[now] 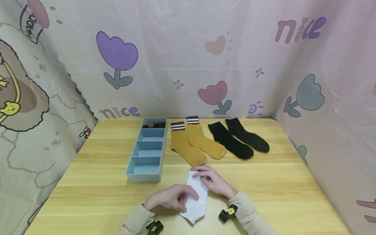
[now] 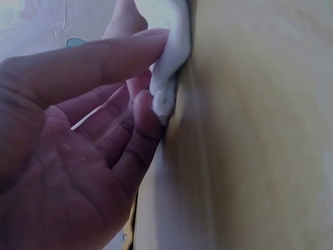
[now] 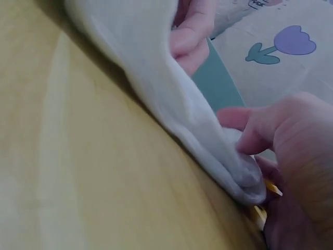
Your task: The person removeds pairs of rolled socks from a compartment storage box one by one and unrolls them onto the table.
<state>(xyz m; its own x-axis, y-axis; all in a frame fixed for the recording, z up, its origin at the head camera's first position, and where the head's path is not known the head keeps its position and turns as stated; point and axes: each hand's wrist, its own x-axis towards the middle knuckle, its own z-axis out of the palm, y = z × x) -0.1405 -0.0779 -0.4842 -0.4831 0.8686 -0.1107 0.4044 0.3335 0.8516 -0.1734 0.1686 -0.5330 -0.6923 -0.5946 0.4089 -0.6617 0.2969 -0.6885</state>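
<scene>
A white sock [image 1: 196,206] lies lengthwise on the near middle of the table, its near end by the front. My left hand [image 1: 173,197] rests along its left side, fingers bent loosely with a gap between them. In the left wrist view, one fingertip touches the top of the sock [image 2: 174,44] and another is right at its edge. At the far end, my right hand [image 1: 215,181] pinches the sock, thumb above and fingers tucked by the folded end [image 3: 244,185] in the right wrist view.
A blue-grey divided box [image 1: 160,169] stands left of the socks, with a dark rolled item [image 1: 155,125] in its far compartment. Two mustard socks [image 1: 183,143] with striped cuffs and two black socks [image 1: 235,143] lie toward the back. A printed curtain [image 1: 176,49] surrounds the table.
</scene>
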